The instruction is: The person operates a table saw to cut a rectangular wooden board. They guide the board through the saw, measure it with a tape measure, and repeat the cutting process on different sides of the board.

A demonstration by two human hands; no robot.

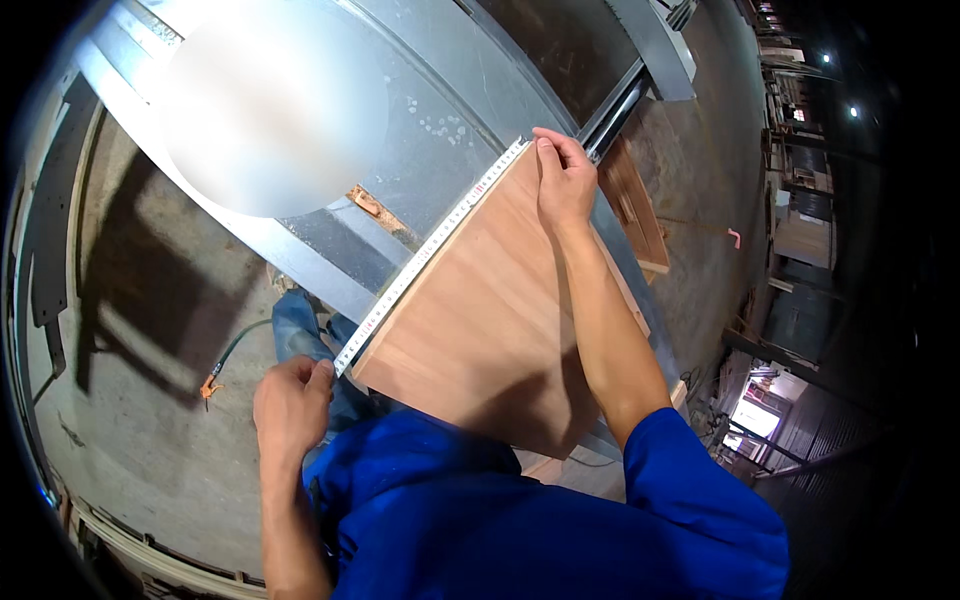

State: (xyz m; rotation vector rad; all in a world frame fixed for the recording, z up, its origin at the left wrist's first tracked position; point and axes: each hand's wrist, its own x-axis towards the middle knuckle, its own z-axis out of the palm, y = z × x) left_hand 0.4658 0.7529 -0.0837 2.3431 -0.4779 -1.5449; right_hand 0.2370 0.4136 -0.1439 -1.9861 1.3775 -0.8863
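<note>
A pale wooden panel (480, 330) lies on a grey metal machine table (445, 80). A white tape measure (430, 250) runs straight along its left edge, from near my body up to the far corner. My left hand (297, 398) is closed on the tape's near end, just off the panel's corner; whatever else it holds is hidden. My right hand (564, 175) has its fingers closed over the panel's far corner at the tape's other end, thumb on top.
An air hose with an orange blow gun (212, 385) lies on the concrete floor at left. A wooden board (640, 215) stands beside the table at right, near a pink object (734, 238). A small wood scrap (378, 207) is on the table. A blurred patch covers the upper left.
</note>
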